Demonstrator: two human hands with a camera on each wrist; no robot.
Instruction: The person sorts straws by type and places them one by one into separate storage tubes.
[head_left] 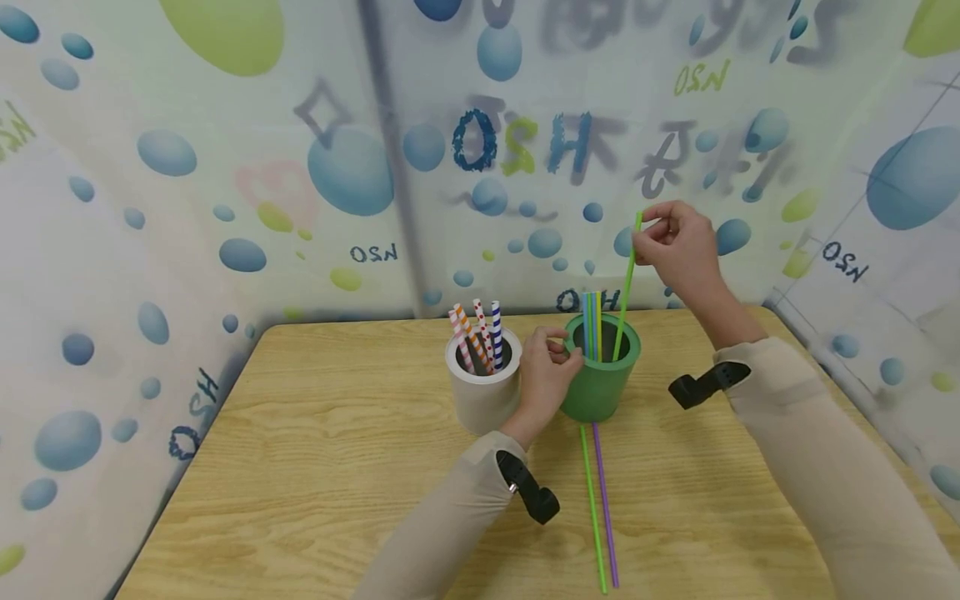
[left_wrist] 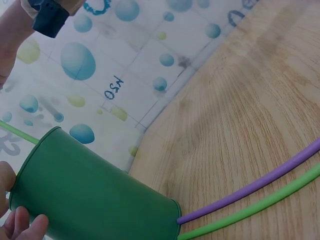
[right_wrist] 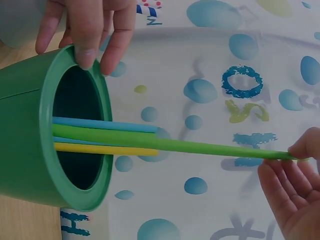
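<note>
My right hand pinches the upper end of a light green straw, whose lower end is inside a green cup. My left hand grips the left side of that cup's rim, as the right wrist view of the hand also shows. Blue, green and yellow straws stand in the cup, shorter above the rim than the pinched one. Left of the left hand is a white cup with several patterned paper straws, striped and dotted.
On the wooden table, a long green straw and a purple straw lie in front of the green cup, running toward the near edge. A printed cloth backdrop rises right behind the table and along both sides.
</note>
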